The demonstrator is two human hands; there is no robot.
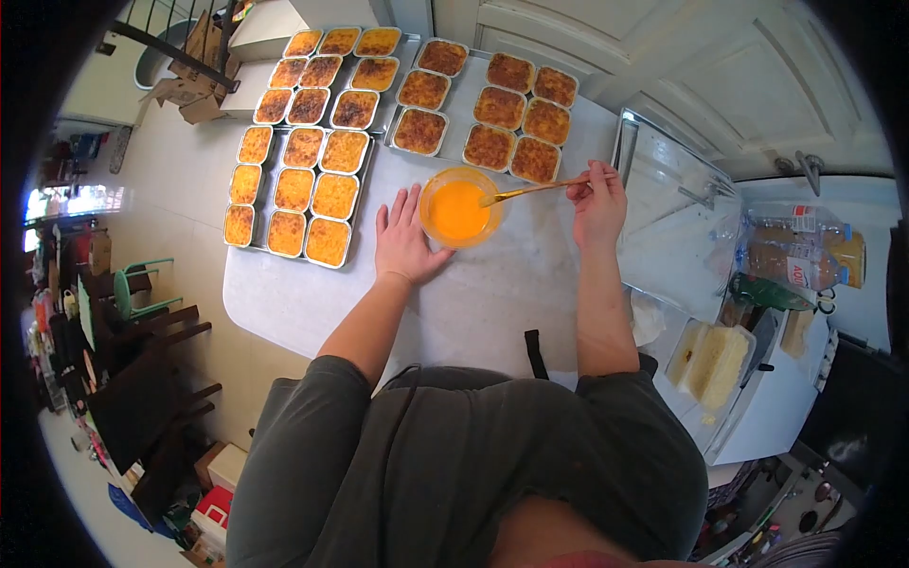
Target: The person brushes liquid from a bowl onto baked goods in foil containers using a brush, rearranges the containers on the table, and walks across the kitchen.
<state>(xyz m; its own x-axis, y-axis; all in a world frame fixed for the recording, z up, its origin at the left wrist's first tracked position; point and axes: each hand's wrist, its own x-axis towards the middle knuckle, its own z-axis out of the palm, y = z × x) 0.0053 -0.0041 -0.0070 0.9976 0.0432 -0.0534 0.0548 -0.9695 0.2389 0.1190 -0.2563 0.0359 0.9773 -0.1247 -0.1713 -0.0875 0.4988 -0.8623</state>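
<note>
A clear round bowl (428, 231) of bright orange liquid (461, 214) stands on the white table. My left hand (404, 240) lies flat on the tabletop just left of the bowl, fingers stretched out, thumb close to its rim. To the right, my right hand (598, 204) pinches the end of a slim brush (532, 190) with a brownish-gold handle. The brush points left, its tip over the orange liquid; whether it dips in cannot be told. Foil trays of browned baked food (334, 197) stand in groups on metal sheets at the left, and more browned trays (499, 107) are beyond the bowl.
A metal baking sheet (668, 218) lies at the table's right side. Further right are plastic water bottles (795, 246), green-handled scissors (775, 292) and a container of pale yellow food (717, 364). A white panelled door (701, 76) borders the far side. Chairs (142, 284) stand at left.
</note>
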